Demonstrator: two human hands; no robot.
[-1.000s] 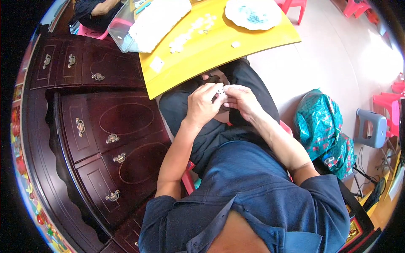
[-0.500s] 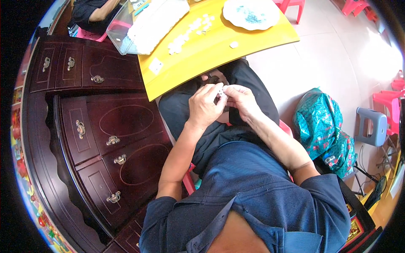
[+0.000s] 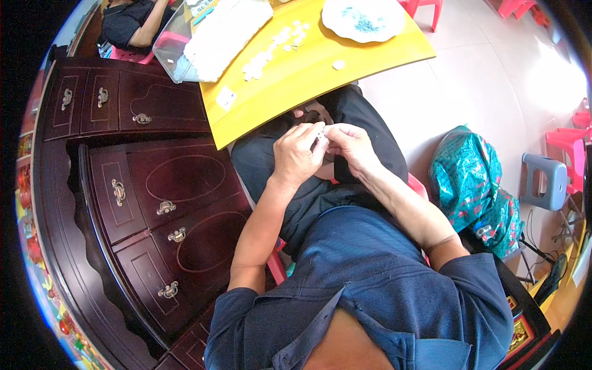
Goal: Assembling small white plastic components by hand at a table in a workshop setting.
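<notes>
Yellow table (image 3: pixel 308 83); left hand (image 3: pixel 296 153), right hand (image 3: pixel 353 147) pinch piece (image 3: pixel 320 135).

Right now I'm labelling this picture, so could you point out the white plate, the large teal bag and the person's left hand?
White plate (image 3: pixel 335 21): head view, its bare left part.
Large teal bag (image 3: pixel 461 176): head view, its shiny, bulging side.
Left hand (image 3: pixel 294 152): head view, the back of it.

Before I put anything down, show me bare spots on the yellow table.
The yellow table is bare between the white card and the lone white piece, and narrowly right of the scalloped plate. It's crowded upper left: white heap, scattered white pieces.
</notes>
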